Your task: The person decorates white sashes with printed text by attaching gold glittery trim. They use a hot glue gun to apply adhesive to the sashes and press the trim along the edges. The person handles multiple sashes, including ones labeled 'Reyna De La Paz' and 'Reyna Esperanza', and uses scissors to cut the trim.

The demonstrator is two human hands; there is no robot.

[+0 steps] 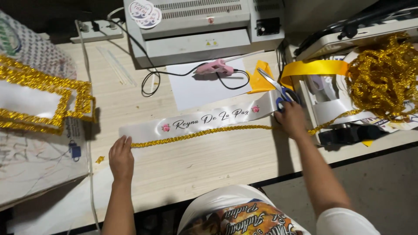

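A long white satin sash point(204, 120) with printed script and small pink roses lies across the pale wooden table point(187, 165). A gold glitter trim cord point(196, 133) runs along its lower edge. My left hand point(121, 157) presses flat on the left end of the sash and trim. My right hand point(289, 118) rests at the sash's right end, gripping blue-handled scissors point(278, 89) whose blades point up and left.
A pink glue gun point(215, 67) lies on a white sheet before a grey laminator point(200, 26). A tangled heap of gold trim point(383, 78) and yellow ribbon point(313, 67) sit at right. Gold-edged sashes point(39, 95) are stacked at left. A power strip point(96, 30) sits at the back.
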